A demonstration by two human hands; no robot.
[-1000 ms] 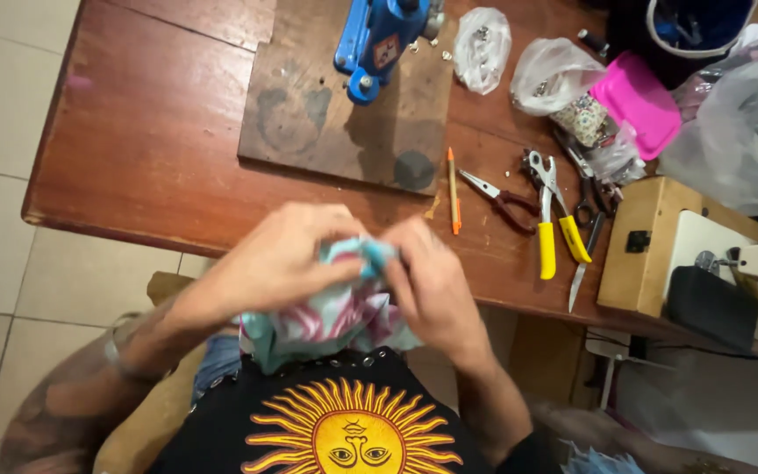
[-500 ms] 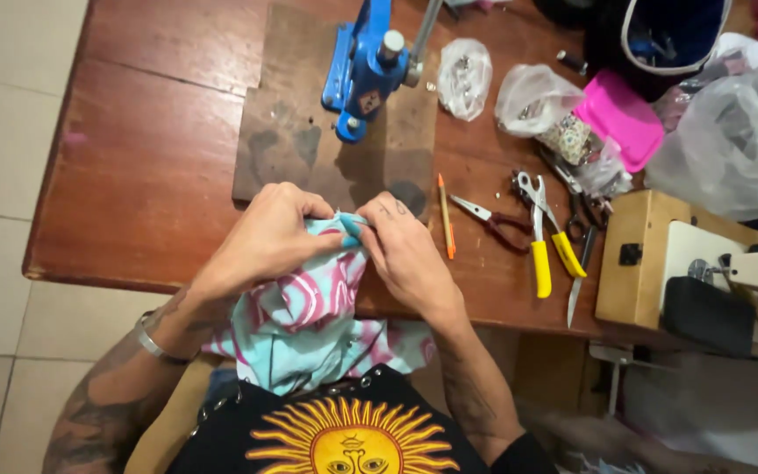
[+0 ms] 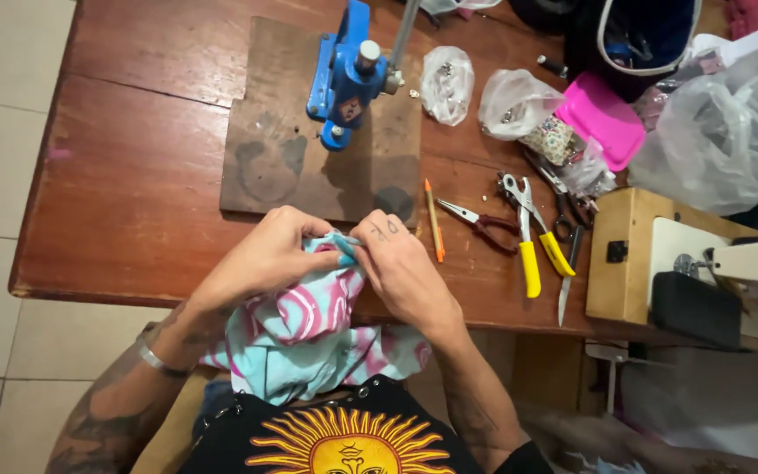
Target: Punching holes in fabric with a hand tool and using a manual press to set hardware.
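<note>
Both hands have advanced toward the blue press (image 3: 348, 75) since the earlier frame. Left hand (image 3: 261, 259) and right hand (image 3: 405, 268) pinch the cloth (image 3: 309, 329) shut at its top edge; the cloth's length trails away from the press, over the table (image 3: 125, 202) edge.

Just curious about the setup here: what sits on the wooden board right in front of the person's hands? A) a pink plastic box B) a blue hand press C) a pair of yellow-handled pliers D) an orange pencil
B: the blue hand press stands on the wooden board, beyond both hands, which pinch the pink and turquoise cloth; the other items lie off the board, to its right.
</note>
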